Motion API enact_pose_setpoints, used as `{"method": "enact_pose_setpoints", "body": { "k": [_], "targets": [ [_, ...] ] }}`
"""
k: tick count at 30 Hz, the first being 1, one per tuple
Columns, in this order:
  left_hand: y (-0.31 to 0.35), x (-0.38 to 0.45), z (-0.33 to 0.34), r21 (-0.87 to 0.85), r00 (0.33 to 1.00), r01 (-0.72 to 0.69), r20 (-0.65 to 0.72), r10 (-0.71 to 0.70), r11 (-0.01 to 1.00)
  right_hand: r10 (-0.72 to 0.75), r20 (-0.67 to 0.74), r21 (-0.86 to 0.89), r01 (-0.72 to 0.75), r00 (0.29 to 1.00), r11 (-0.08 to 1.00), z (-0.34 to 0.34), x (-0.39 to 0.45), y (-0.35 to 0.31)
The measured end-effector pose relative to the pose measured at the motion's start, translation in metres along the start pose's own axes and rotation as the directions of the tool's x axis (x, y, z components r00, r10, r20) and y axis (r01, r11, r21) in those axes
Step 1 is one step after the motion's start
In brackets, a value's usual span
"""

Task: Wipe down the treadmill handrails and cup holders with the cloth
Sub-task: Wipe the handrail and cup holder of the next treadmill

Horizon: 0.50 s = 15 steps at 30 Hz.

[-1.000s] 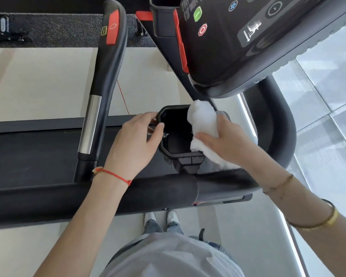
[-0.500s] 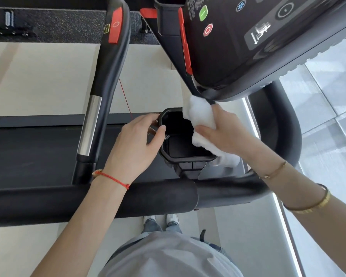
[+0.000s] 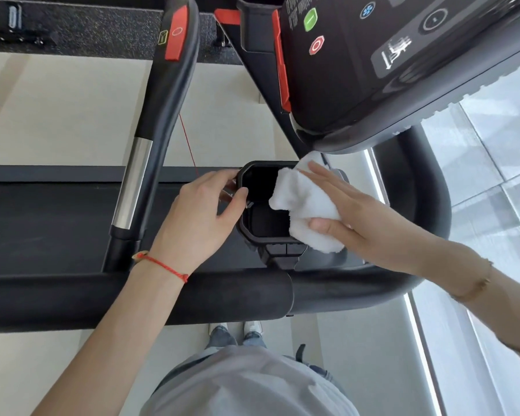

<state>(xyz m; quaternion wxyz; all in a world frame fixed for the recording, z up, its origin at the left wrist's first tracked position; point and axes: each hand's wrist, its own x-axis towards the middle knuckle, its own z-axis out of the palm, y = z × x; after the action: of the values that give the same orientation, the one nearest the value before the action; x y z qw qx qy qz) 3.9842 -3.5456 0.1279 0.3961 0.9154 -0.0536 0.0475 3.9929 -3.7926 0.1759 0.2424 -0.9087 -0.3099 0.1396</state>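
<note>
Now that our right hand [image 3: 370, 223] has flattened out, fingers [image 3: 327, 178] straight where half a second ago they were curled round the bundle, the white cloth [image 3: 305, 211] lies pressed against the cup holder's 3 o'clock rim, one fold hanging over the dark well. The cup holder [image 3: 263, 217] sits at the middle of the view, just beyond the padded front handrail [image 3: 132, 298]. Our left hand [image 3: 198, 217] has stayed at the holder's 9 o'clock edge, thumb hooked over the rim and fingers curled round the outside, steadying it. We judge this to be the rim pass under way, with the well's floor and far wall, and most of the handrails, left to do.

Room is tight toward 12 o'clock: the console [image 3: 403, 70] overhangs the holder, its lower lip just above the cloth's top corner, so an upward sweep would likely meet it. At 3 o'clock the curved side handrail [image 3: 433, 205] bends close behind our right wrist. At 9 o'clock, past our left hand, stands the upright handrail with its silver sensor strip [image 3: 132, 181], the belt [image 3: 42, 229] beneath. Open room lies downward into the well and toward 6 o'clock, above the front bar.
</note>
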Motion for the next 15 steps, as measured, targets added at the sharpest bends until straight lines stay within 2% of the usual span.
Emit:
{"method": "enact_pose_setpoints", "body": {
  "k": [3, 8, 12, 15],
  "targets": [
    [0.001, 0.0, -0.001, -0.003, 1.0, -0.001, 0.005, 0.001, 1.0, -0.049, 0.077, -0.112, 0.057, 0.996, 0.992, -0.008, 0.0, 0.003],
    [0.002, -0.001, -0.001, -0.012, 1.0, 0.018, 0.009, -0.017, 1.0, -0.12, 0.088, -0.346, 0.143, 0.989, 0.927, -0.005, 0.02, -0.003],
    [0.003, -0.002, 0.0, -0.021, 1.0, 0.031, 0.008, -0.03, 0.999, -0.257, 0.132, -0.266, 0.284, 0.957, 0.921, -0.009, 0.036, -0.004],
    [0.003, -0.002, -0.001, -0.008, 0.999, 0.044, 0.017, -0.044, 0.999, -0.36, 0.269, -0.203, 0.418, 0.893, 0.885, -0.017, 0.042, 0.008]
  ]
}}
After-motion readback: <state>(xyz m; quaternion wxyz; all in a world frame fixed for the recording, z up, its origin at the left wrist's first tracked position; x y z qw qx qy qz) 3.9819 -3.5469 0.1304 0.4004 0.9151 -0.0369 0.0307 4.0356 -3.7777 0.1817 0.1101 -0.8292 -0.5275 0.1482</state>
